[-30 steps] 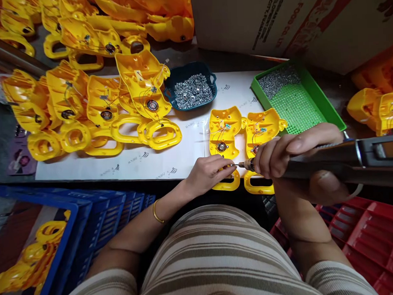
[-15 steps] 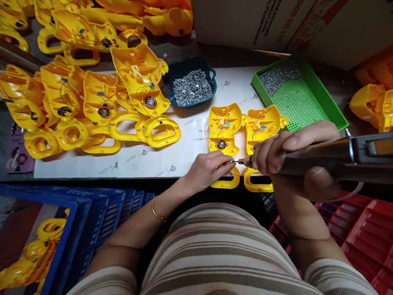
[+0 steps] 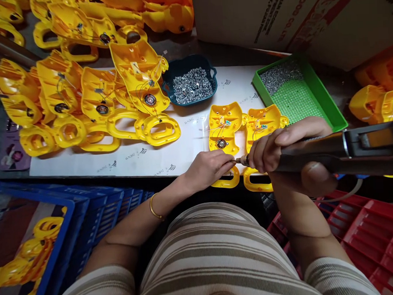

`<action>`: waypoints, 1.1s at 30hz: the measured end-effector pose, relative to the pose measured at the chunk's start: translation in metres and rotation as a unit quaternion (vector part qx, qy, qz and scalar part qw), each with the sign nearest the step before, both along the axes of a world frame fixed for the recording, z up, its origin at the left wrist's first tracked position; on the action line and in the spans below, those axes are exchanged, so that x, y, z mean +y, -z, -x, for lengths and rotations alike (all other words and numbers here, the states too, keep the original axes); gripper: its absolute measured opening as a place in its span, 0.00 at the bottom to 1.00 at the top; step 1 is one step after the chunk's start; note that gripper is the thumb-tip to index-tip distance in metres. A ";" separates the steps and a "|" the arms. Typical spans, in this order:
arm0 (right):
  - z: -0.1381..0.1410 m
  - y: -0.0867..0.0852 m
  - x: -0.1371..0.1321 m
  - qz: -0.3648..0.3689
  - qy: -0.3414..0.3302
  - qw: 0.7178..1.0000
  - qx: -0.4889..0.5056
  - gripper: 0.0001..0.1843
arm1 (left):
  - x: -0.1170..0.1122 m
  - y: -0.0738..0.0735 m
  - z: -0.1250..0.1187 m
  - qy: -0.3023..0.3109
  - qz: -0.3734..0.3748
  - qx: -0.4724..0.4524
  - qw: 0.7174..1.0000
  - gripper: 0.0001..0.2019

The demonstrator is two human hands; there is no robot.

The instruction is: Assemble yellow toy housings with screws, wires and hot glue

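Our right hand [image 3: 280, 149] is clamped round the front end of the electric screwdriver [image 3: 328, 153], thumb under, fingers over. The tool body runs off right and is cut by the frame edge. The bit tip points left, low over the seam between two yellow shells at the near edge of the worktop. Our left hand [image 3: 210, 168] is right at it, fingers drawn into a pinch with the fingertips touching the bit tip. We can't tell if a screw sits in that pinch, as it's too small and covered. The left yellow shell [image 3: 224, 120] lies open side up just beyond the left hand. The knuckles cover its lower middle, and its handle loop shows below the hand at the worktop edge. The right yellow shell [image 3: 263, 119] lies side by side with it, touching. Its lower half is hidden behind the right hand and its loop shows underneath. Both rest on the white sheet [image 3: 171, 152]. We see wires and a small round part inside the left shell, while the right one's internals are mostly blocked. Beyond the shells sit a dark bowl [image 3: 180, 64] of screws and, to its right, a green tray [image 3: 298, 103] with screws heaped at its far end. A pile of yellow shells [image 3: 85, 104] lies well apart to the left. A cardboard box [image 3: 276, 20] stands at the back, its print cropped. A blue crate [image 3: 98, 207] sits lower left with more yellow parts in it and a red crate [image 3: 373, 236] lower right, both cut off. Our torso hides the worktop's front.
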State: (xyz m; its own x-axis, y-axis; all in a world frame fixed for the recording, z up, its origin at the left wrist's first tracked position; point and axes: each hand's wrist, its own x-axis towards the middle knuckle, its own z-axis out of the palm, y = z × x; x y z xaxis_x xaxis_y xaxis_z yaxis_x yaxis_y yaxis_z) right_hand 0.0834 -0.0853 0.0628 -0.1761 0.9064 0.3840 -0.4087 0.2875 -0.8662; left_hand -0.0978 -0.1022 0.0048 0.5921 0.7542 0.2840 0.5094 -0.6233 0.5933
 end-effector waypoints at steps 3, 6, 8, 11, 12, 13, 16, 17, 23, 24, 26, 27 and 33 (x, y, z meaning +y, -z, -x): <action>0.000 -0.003 -0.001 -0.021 -0.030 0.999 0.001 0.14 | 0.001 0.001 0.002 -0.022 0.007 -0.008 1.000 0.11; -0.005 -0.007 -0.002 -0.004 -0.046 0.999 -0.017 0.14 | 0.000 0.002 0.003 -0.032 0.024 -0.018 0.999 0.12; -0.007 -0.007 -0.001 0.023 -0.031 0.999 -0.025 0.14 | 0.000 0.002 0.003 -0.024 0.036 -0.019 0.999 0.08; -0.007 -0.005 0.001 0.002 -0.048 0.999 -0.016 0.14 | -0.002 0.000 0.002 -0.015 0.035 -0.018 0.999 0.12; -0.006 -0.003 0.002 -0.017 -0.061 0.998 -0.013 0.14 | -0.002 0.000 0.002 -0.015 0.029 -0.017 0.999 0.12; -0.005 -0.002 0.002 -0.032 -0.068 0.997 -0.012 0.14 | -0.003 -0.001 0.002 -0.014 0.023 -0.014 1.000 0.13; -0.001 -0.001 0.000 -0.035 -0.036 0.999 -0.012 0.16 | -0.006 0.000 0.004 -0.023 -0.004 -0.003 1.000 0.14; 0.000 0.000 0.000 -0.032 -0.020 0.999 -0.012 0.16 | -0.007 0.000 0.006 -0.042 -0.019 -0.004 0.999 0.15; 0.005 0.011 0.015 -0.102 -0.014 0.995 -0.008 0.14 | -0.017 0.018 0.013 -0.243 -0.020 0.007 0.970 0.37; 0.008 0.015 0.020 -0.110 -0.011 0.994 -0.002 0.13 | -0.018 0.023 0.011 -0.251 0.000 0.023 0.968 0.42; 0.015 0.021 0.028 -0.123 -0.010 0.992 0.009 0.11 | -0.020 0.030 0.007 -0.262 0.047 0.057 0.962 0.48; 0.019 0.023 0.031 -0.129 -0.012 0.991 0.014 0.11 | -0.021 0.032 0.005 -0.267 0.069 0.071 0.959 0.49; 0.037 0.030 0.039 -0.114 -0.025 0.993 0.016 0.10 | -0.021 0.030 -0.003 -0.279 0.114 0.104 0.948 0.50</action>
State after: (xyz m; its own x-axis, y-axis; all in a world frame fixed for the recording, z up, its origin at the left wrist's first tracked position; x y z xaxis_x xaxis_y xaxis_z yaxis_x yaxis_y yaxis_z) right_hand 0.0460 -0.0465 0.0323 -0.2032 0.7856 0.5844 -0.4545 0.4530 -0.7670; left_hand -0.0945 -0.1228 -0.0253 0.1082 0.9941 -0.0039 0.8432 -0.0897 0.5301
